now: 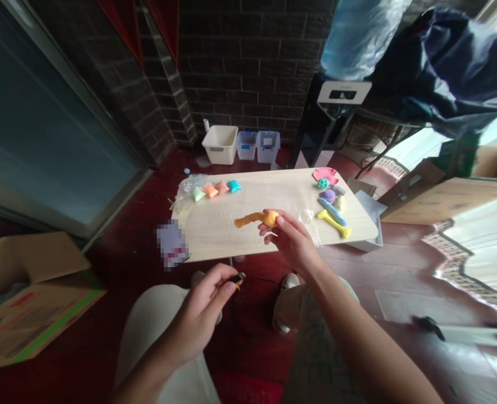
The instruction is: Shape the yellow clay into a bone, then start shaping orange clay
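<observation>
An orange piece of modelling clay [252, 219], long with a thicker rounded end, is pinched in my right hand [290, 235] above the table. My left hand [210, 294], lower and nearer to my lap, grips a small black object [237, 278] with a bit of yellow below it; its kind is too small to tell. Right of my right hand lie several shaped clay pieces: a yellow bone-like one [335, 223], a blue one [331, 210], a purple one [327, 195], a teal ball [323, 183] and a pink flat piece [326, 174].
Clay packets, including a blue one [234, 186], line the back left of the pale table [215, 235]. Clear wrap [309, 224] lies near the right side. Plastic bins [220, 145] and a water dispenser [343, 92] stand behind. Cardboard boxes [33, 297] flank both sides.
</observation>
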A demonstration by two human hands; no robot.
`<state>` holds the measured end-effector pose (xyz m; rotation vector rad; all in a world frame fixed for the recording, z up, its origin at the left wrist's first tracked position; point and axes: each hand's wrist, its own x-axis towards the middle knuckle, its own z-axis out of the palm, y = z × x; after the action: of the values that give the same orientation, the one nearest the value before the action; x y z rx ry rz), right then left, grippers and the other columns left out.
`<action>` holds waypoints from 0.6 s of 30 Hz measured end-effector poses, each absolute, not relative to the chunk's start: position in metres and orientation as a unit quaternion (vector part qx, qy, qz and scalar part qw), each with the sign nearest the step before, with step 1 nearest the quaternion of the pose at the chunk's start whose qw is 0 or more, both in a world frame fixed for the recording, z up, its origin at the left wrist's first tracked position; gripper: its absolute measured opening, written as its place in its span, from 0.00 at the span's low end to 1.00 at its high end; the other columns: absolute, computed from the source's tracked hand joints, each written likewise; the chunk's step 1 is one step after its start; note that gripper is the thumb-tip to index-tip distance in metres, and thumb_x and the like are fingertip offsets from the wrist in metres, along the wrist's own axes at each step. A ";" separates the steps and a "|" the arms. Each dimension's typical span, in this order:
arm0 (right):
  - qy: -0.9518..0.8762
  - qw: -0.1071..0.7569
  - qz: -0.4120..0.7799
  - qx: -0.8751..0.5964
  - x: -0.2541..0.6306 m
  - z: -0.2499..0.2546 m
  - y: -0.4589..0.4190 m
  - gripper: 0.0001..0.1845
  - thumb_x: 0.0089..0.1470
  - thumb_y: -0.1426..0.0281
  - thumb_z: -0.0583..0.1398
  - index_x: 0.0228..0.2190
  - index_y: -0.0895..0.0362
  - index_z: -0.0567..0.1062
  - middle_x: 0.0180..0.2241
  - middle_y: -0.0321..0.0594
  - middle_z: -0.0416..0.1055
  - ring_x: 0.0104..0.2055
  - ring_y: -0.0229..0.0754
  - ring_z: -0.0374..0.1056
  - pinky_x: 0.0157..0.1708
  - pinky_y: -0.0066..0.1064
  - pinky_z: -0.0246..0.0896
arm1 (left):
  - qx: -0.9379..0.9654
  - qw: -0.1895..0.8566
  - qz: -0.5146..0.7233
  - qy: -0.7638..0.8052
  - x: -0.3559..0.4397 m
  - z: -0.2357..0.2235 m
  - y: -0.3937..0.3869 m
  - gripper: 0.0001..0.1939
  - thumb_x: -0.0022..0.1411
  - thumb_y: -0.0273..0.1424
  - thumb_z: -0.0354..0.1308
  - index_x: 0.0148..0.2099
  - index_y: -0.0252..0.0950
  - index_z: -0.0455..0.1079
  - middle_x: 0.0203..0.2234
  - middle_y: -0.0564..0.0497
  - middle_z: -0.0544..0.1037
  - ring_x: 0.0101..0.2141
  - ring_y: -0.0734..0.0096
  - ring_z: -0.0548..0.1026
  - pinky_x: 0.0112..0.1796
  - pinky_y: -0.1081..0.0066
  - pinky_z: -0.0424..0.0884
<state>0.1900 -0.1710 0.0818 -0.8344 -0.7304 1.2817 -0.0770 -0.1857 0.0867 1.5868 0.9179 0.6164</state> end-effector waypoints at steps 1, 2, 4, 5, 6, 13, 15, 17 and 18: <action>-0.327 0.658 0.566 -0.374 0.188 0.081 -0.173 0.18 0.60 0.55 0.68 0.46 0.52 0.82 0.39 0.43 0.81 0.38 0.43 0.74 0.35 0.32 0.68 | 0.725 0.520 0.272 0.361 -0.066 0.094 -0.180 0.13 0.75 0.41 0.56 0.49 0.41 0.79 0.57 0.41 0.76 0.59 0.52 0.73 0.62 0.54 0.69; -0.331 0.653 0.565 -0.381 0.186 0.080 -0.173 0.18 0.60 0.54 0.68 0.46 0.52 0.82 0.38 0.42 0.81 0.37 0.43 0.73 0.34 0.32 0.67 | 0.765 0.468 0.271 0.351 -0.058 0.097 -0.176 0.12 0.74 0.40 0.58 0.46 0.42 0.80 0.65 0.42 0.69 0.65 0.49 0.67 0.67 0.51 0.63; -0.337 0.646 0.560 -0.394 0.180 0.076 -0.167 0.18 0.59 0.53 0.69 0.44 0.52 0.83 0.34 0.40 0.78 0.33 0.41 0.70 0.32 0.32 0.65 | 0.809 0.385 0.284 0.342 -0.051 0.097 -0.166 0.11 0.72 0.39 0.60 0.44 0.43 0.82 0.75 0.47 0.55 0.72 0.45 0.58 0.70 0.47 0.56; -0.340 0.643 0.559 -0.398 0.177 0.074 -0.163 0.18 0.58 0.53 0.70 0.43 0.52 0.83 0.32 0.38 0.76 0.31 0.40 0.68 0.31 0.31 0.63 | 0.820 0.360 0.289 0.339 -0.050 0.093 -0.159 0.11 0.72 0.39 0.61 0.45 0.42 0.82 0.77 0.49 0.49 0.73 0.44 0.56 0.71 0.46 0.55; -0.345 0.639 0.559 -0.401 0.174 0.072 -0.158 0.18 0.58 0.53 0.70 0.42 0.53 0.84 0.29 0.36 0.74 0.30 0.39 0.66 0.31 0.31 0.62 | 0.830 0.345 0.288 0.329 -0.048 0.089 -0.150 0.11 0.72 0.40 0.61 0.43 0.41 0.82 0.78 0.49 0.46 0.73 0.43 0.54 0.71 0.44 0.54; -0.388 0.626 0.515 -0.439 0.162 0.055 -0.139 0.22 0.59 0.51 0.69 0.48 0.50 0.84 0.39 0.39 0.79 0.39 0.43 0.70 0.41 0.34 0.66 | 0.815 0.394 0.292 0.310 -0.023 0.053 -0.096 0.12 0.74 0.40 0.58 0.43 0.39 0.79 0.45 0.44 0.74 0.47 0.58 0.76 0.52 0.59 0.74; -0.348 0.631 0.534 -0.443 0.160 0.044 -0.143 0.26 0.60 0.51 0.68 0.56 0.45 0.79 0.49 0.40 0.78 0.47 0.45 0.73 0.47 0.37 0.68 | 0.781 0.410 0.316 0.350 -0.016 0.045 -0.092 0.15 0.74 0.43 0.58 0.43 0.38 0.79 0.37 0.48 0.73 0.39 0.62 0.74 0.44 0.63 0.73; -0.355 0.612 0.560 -0.431 0.154 0.034 -0.150 0.28 0.59 0.52 0.69 0.58 0.45 0.77 0.53 0.41 0.77 0.53 0.47 0.73 0.54 0.40 0.68 | 0.749 0.429 0.341 0.371 -0.011 0.039 -0.090 0.17 0.73 0.45 0.59 0.43 0.37 0.79 0.36 0.48 0.74 0.39 0.61 0.74 0.44 0.63 0.72; -0.390 0.593 0.566 -0.419 0.150 0.030 -0.154 0.28 0.58 0.55 0.71 0.57 0.47 0.77 0.52 0.42 0.77 0.54 0.48 0.73 0.56 0.41 0.68 | 0.738 0.438 0.352 0.373 -0.009 0.038 -0.089 0.17 0.73 0.46 0.59 0.43 0.37 0.79 0.37 0.47 0.75 0.41 0.61 0.74 0.45 0.63 0.71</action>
<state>0.1502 -0.1542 0.0304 -0.9744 -0.9074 1.3169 -0.0089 -0.0889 0.0382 1.8352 0.9259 0.8751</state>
